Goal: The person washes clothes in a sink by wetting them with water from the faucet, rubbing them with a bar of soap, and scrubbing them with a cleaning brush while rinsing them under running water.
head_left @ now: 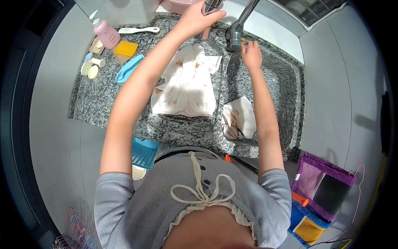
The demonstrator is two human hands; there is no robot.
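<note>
My left hand (pixel 200 20) is closed around a chrome faucet spray head (pixel 212 5) at the top middle, thumb stretched along it. Beside the chrome faucet base (pixel 235 40) is my right hand (pixel 252 56), fingers extended and thumb apart; whether it touches the metal I cannot tell. Below my left hand a white child's garment (pixel 188 89) with small printed figures lies spread on the granite counter. A smaller bunched white cloth (pixel 244 116) with a similar print rests at the near left side of the granite sink (pixel 282 87), next to my right forearm.
On the left counter stand a pink pump bottle (pixel 107 35), a white-handled brush (pixel 139 30), a yellow sponge (pixel 126 49), a blue brush (pixel 129 68) and small pale caps (pixel 93 71). A blue basket (pixel 145 152) sits below. Purple-edged mop pads (pixel 323 184) hang right; hangers (pixel 78 230) lie lower left.
</note>
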